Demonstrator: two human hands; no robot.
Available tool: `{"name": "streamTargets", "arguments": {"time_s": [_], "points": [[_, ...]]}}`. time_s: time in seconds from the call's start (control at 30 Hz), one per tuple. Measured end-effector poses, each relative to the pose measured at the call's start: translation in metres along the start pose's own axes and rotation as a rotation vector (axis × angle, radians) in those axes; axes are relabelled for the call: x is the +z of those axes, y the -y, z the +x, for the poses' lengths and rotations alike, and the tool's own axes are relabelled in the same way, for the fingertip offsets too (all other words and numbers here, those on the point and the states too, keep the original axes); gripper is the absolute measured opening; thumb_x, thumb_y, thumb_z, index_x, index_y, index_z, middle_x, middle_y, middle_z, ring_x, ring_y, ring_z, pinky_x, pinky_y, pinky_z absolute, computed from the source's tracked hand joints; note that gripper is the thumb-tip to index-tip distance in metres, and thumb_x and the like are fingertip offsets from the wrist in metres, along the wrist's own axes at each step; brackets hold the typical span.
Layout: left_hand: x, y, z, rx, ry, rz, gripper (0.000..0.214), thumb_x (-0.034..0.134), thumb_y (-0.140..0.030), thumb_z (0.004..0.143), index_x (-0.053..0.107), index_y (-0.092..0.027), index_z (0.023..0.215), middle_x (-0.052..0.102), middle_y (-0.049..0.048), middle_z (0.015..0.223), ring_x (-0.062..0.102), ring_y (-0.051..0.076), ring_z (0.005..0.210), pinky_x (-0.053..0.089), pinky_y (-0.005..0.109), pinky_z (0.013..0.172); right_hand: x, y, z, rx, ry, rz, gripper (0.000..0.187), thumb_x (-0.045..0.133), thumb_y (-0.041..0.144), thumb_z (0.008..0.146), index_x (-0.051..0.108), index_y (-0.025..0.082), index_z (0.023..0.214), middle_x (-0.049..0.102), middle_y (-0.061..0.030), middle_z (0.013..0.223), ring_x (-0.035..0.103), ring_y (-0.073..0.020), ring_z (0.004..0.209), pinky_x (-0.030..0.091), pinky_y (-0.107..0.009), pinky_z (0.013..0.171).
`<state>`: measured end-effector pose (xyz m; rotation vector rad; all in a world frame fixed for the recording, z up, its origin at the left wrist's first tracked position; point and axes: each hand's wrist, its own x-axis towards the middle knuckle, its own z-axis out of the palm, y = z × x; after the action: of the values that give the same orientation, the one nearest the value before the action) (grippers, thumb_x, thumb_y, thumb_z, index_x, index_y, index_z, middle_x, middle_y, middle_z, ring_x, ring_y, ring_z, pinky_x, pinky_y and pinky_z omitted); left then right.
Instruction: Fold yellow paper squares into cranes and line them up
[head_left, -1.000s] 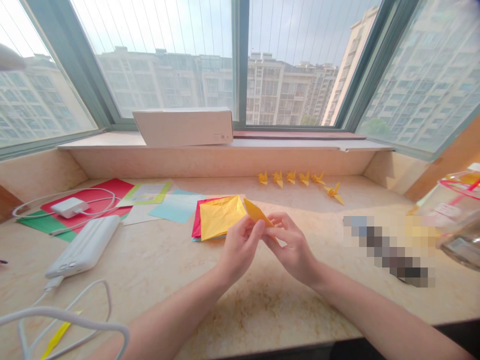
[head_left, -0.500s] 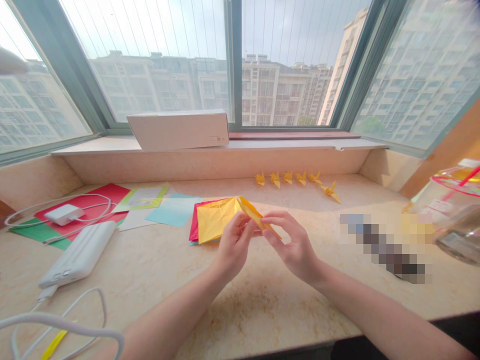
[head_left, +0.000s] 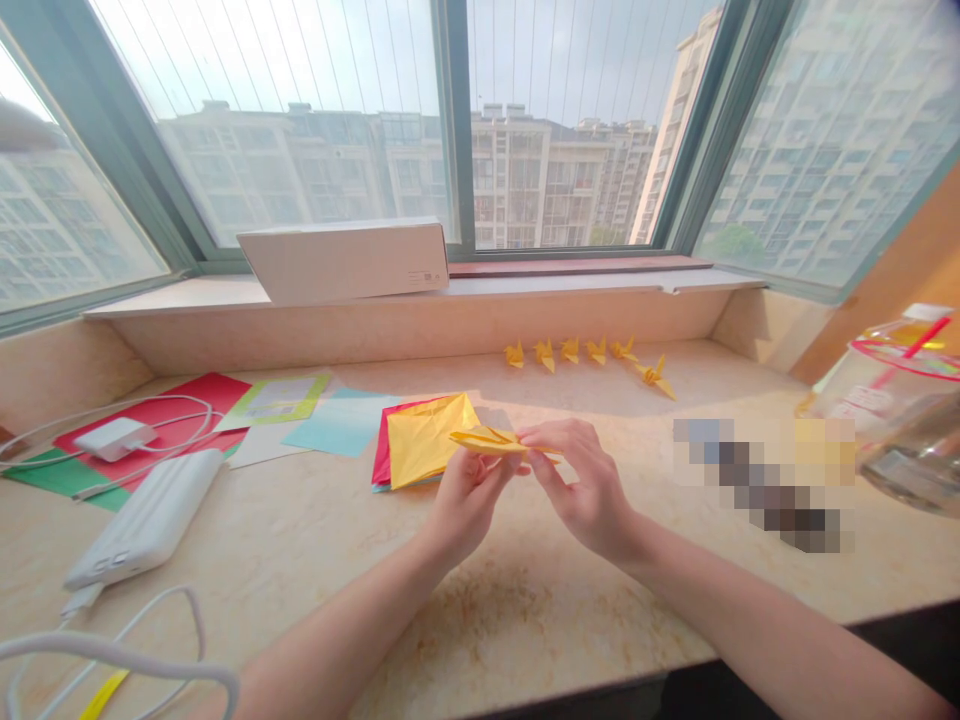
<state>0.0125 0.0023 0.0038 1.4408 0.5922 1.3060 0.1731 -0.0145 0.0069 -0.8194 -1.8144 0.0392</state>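
Note:
Between my two hands is a folded piece of yellow origami paper [head_left: 484, 439], held above the counter with its layers lying nearly level. My left hand [head_left: 466, 497] is closed on its underside, thumb and fingers pinching it. On the right part of the paper, my right hand [head_left: 583, 480] pinches with thumb and fingertips; some fingertips are hidden behind it. Just behind my left hand lies a stack of paper squares [head_left: 420, 440], yellow on top with red and blue edges below. Several folded yellow paper cranes [head_left: 570, 350] stand in a row near the back ledge.
Left on the counter [head_left: 570, 640] are a white power bank [head_left: 146, 520], a charger [head_left: 116, 437], looping cables, and red, green and light blue paper sheets [head_left: 334, 422]. A white box [head_left: 345, 262] sits on the sill. Drink containers [head_left: 907, 385] and a blurred-out object [head_left: 765, 485] are at right.
The folded yellow paper has turned from a steep, right-sloping tilt to nearly level, its left tip now pointing left. Both hands keep hold of it. The view has shifted slightly.

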Motion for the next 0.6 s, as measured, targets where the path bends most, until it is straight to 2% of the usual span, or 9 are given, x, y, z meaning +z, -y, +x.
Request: {"name": "streamTargets", "arguments": {"time_s": [0.13,0.23,0.37,0.47,0.6], "points": [[0.0026,-0.0043,0.0002,0.007,-0.041,0.014,0.024,0.071,-0.040,0.084,0.071,-0.017,0.089,0.074,0.0077,0.091,0.069,0.022,0.088,0.056,0.032,0.078,-0.0004,-0.0013,-0.0006,-0.001,0.044,-0.026,0.028,0.061,0.021,0.092,0.064,0.029,0.119,0.072,-0.0056,0.111,0.065,-0.0245,0.104,0.046,-0.045,0.093],[0.0031,-0.0056,0.0003,0.007,-0.046,0.012,0.029,0.072,-0.045,0.082,0.071,-0.016,0.085,0.074,0.0085,0.091,0.068,0.023,0.090,0.055,0.033,0.081,-0.0006,-0.0033,-0.0008,-0.022,0.059,-0.027,0.027,0.066,0.025,0.090,0.067,0.031,0.116,0.071,-0.0051,0.114,0.063,-0.0254,0.106,0.045,-0.046,0.092],[0.0031,-0.0032,-0.0019,-0.032,-0.002,0.001,0.032,0.073,-0.046,0.081,0.069,-0.016,0.091,0.073,0.0094,0.095,0.068,0.023,0.090,0.054,0.034,0.080,-0.0012,-0.0021,0.0000,-0.002,0.041,-0.009,0.017,0.063,0.021,0.092,0.072,0.029,0.104,0.073,-0.0040,0.106,0.064,-0.0238,0.100,0.046,-0.045,0.090],[0.0036,-0.0006,-0.0041,-0.034,0.023,-0.004,0.029,0.074,-0.041,0.081,0.067,-0.016,0.094,0.073,0.0081,0.094,0.068,0.022,0.089,0.054,0.033,0.079,-0.0008,0.0022,0.0013,0.071,0.030,0.067,0.014,0.059,0.021,0.093,0.073,0.026,0.092,0.073,-0.0045,0.098,0.065,-0.0228,0.097,0.047,-0.044,0.089],[0.0031,0.0002,-0.0053,-0.020,0.032,0.013,0.027,0.070,-0.041,0.085,0.064,-0.016,0.094,0.072,0.0085,0.095,0.067,0.021,0.089,0.054,0.033,0.080,0.0013,0.0037,0.0027,0.259,0.023,0.284,0.012,0.062,0.027,0.092,0.074,0.024,0.088,0.070,-0.0050,0.097,0.065,-0.0210,0.096,0.052,-0.039,0.087]]}}
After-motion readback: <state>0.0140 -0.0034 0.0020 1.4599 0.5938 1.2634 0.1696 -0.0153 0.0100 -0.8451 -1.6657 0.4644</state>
